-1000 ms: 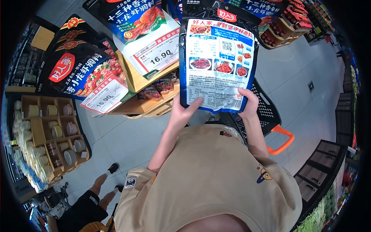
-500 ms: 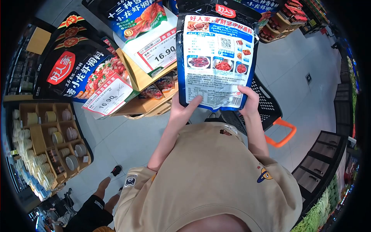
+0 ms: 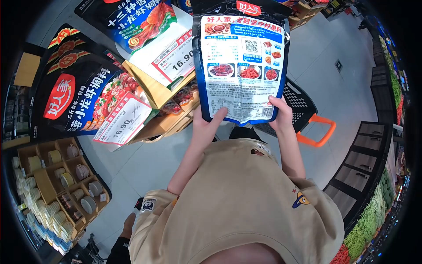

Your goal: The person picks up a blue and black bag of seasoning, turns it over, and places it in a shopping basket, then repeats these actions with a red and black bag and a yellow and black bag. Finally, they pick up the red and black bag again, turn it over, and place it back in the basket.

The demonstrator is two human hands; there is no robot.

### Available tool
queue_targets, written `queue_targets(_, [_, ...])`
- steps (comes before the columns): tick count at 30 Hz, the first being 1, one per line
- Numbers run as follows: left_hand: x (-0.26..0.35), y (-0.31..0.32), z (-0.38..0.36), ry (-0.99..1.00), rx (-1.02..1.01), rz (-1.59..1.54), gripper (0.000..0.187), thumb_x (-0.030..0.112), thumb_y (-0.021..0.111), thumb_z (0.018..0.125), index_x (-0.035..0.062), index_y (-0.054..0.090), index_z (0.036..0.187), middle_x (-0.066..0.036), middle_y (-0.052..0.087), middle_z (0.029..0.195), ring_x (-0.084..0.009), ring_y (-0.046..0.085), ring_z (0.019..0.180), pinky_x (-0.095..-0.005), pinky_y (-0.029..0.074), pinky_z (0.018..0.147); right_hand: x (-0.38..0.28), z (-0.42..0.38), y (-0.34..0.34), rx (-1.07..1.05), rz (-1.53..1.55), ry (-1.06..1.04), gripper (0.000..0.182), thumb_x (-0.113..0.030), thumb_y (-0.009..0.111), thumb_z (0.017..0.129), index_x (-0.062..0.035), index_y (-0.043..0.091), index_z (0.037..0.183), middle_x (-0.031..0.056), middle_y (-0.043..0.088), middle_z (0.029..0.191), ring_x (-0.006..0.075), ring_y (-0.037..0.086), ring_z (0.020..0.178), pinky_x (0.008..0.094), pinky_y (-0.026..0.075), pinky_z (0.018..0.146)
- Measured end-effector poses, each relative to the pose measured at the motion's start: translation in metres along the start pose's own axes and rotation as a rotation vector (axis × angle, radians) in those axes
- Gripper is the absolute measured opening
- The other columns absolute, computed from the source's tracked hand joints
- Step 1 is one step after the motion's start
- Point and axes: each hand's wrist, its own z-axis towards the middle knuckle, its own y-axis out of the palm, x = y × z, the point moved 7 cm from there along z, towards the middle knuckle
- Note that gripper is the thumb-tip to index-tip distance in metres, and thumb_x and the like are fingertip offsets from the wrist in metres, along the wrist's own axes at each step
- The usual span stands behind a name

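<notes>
Both thumbs press on the face of the pouch (image 3: 241, 94), the other fingers mostly hidden behind it: the left hand (image 3: 205, 125) grips its near left corner, the right hand (image 3: 282, 115) its near right edge, with forearms slanting inward. The pouch is held up before the chest, printed back facing the wearer, top end away, long axis running forward. Past the right hand is a black basket (image 3: 300, 102), partly covered; leftward, a wooden shelf (image 3: 151, 90) holds packets (image 3: 188, 94) and a rack (image 3: 42, 179) holds dishes (image 3: 89, 204)
</notes>
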Motion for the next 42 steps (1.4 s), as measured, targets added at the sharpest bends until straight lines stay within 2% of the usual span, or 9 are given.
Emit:
queue_targets(9, [0.003, 0.005, 0.001, 0.038, -0.065, 0.034, 0.023, 0.01, 0.056, 0.077, -0.0027, 0.051, 0.096, -0.007, 0.058, 0.088, -0.0097, 0.054, 0.078, -0.0227, 0.043, 0.069, 0.002, -0.027, -0.005, 0.054, -0.226, -0.036, 0.054, -0.023, 0.056, 0.072, 0.0037, 0.035, 0.114, 0.0128, 0.048, 0.109, 0.0181, 0.049, 0.098, 0.0298, 0.039, 0.083])
queue_targets(11, [0.002, 0.008, 0.0, 0.039, -0.076, 0.055, 0.024, 0.01, 0.056, 0.076, -0.0028, 0.051, 0.096, -0.008, 0.058, 0.088, -0.0098, 0.054, 0.078, -0.0228, 0.043, 0.069, -0.002, -0.03, -0.004, 0.062, -0.312, -0.084, 0.04, -0.01, 0.058, 0.072, 0.0035, 0.043, 0.106, 0.0108, 0.053, 0.101, 0.0134, 0.052, 0.089, 0.0261, 0.041, 0.077])
queue_targets(14, [0.003, 0.016, -0.002, 0.036, -0.076, 0.072, 0.025, 0.01, 0.057, 0.076, -0.0032, 0.051, 0.096, -0.008, 0.058, 0.088, -0.0101, 0.054, 0.078, -0.0231, 0.043, 0.07, -0.005, -0.031, -0.009, 0.131, -0.361, -0.112, 0.039, -0.006, 0.062, 0.068, 0.0034, 0.046, 0.102, 0.0095, 0.055, 0.096, 0.0121, 0.054, 0.084, 0.0252, 0.043, 0.075])
queue_targets(22, [-0.009, 0.051, -0.009, -0.016, -0.043, 0.099, 0.025, 0.009, 0.056, 0.076, -0.0039, 0.051, 0.098, -0.008, 0.058, 0.089, -0.0106, 0.053, 0.079, -0.0236, 0.043, 0.072, -0.025, -0.047, -0.036, 0.153, -0.381, -0.149, 0.034, -0.006, 0.063, 0.067, 0.0029, 0.05, 0.098, 0.0089, 0.057, 0.093, 0.0111, 0.054, 0.081, 0.024, 0.043, 0.072])
queue_targets(30, [-0.033, 0.12, -0.02, 0.007, -0.132, 0.017, 0.025, 0.01, 0.055, 0.077, -0.0034, 0.05, 0.097, -0.007, 0.056, 0.091, -0.0095, 0.051, 0.08, -0.0225, 0.041, 0.071, -0.06, -0.086, -0.086, 0.2, -0.322, -0.147, 0.032, -0.006, 0.062, 0.068, 0.0027, 0.051, 0.096, 0.008, 0.057, 0.09, 0.0106, 0.054, 0.079, 0.0236, 0.043, 0.071])
queue_targets(35, [-0.058, 0.156, -0.031, -0.068, -0.159, 0.101, 0.026, 0.013, 0.054, 0.078, -0.0027, 0.05, 0.098, -0.006, 0.056, 0.089, -0.009, 0.051, 0.079, -0.0227, 0.04, 0.071, -0.077, -0.111, -0.125, 0.272, -0.314, -0.134, 0.03, -0.005, 0.061, 0.069, 0.0025, 0.051, 0.096, 0.0079, 0.058, 0.088, 0.0106, 0.054, 0.077, 0.0236, 0.043, 0.07])
queue_targets(39, [-0.079, 0.182, -0.039, -0.13, -0.193, -0.024, 0.029, 0.016, 0.048, 0.081, -0.0036, 0.047, 0.102, -0.008, 0.055, 0.094, -0.0098, 0.05, 0.085, -0.0228, 0.039, 0.073, -0.085, -0.13, -0.157, 0.311, -0.285, -0.136, 0.03, -0.005, 0.062, 0.069, 0.0025, 0.051, 0.095, 0.008, 0.058, 0.089, 0.0105, 0.054, 0.077, 0.0234, 0.043, 0.07])
queue_targets(41, [-0.084, 0.194, -0.043, -0.149, -0.222, -0.089, 0.03, 0.018, 0.046, 0.082, -0.0039, 0.046, 0.104, -0.009, 0.054, 0.096, -0.0104, 0.05, 0.087, -0.0228, 0.039, 0.074, -0.084, -0.138, -0.171, 0.299, -0.302, -0.12, 0.031, -0.002, 0.057, 0.07, 0.0037, 0.049, 0.099, 0.0092, 0.057, 0.092, 0.0124, 0.055, 0.081, 0.0246, 0.044, 0.072])
queue_targets(42, [-0.087, 0.199, -0.045, -0.16, -0.251, -0.066, 0.033, 0.021, 0.043, 0.083, -0.0026, 0.043, 0.107, -0.009, 0.052, 0.1, -0.0136, 0.05, 0.09, -0.0269, 0.039, 0.077, -0.084, -0.141, -0.176, 0.304, -0.294, -0.121, 0.031, -0.002, 0.057, 0.07, 0.0037, 0.049, 0.099, 0.0092, 0.057, 0.092, 0.0124, 0.055, 0.081, 0.0246, 0.044, 0.072])
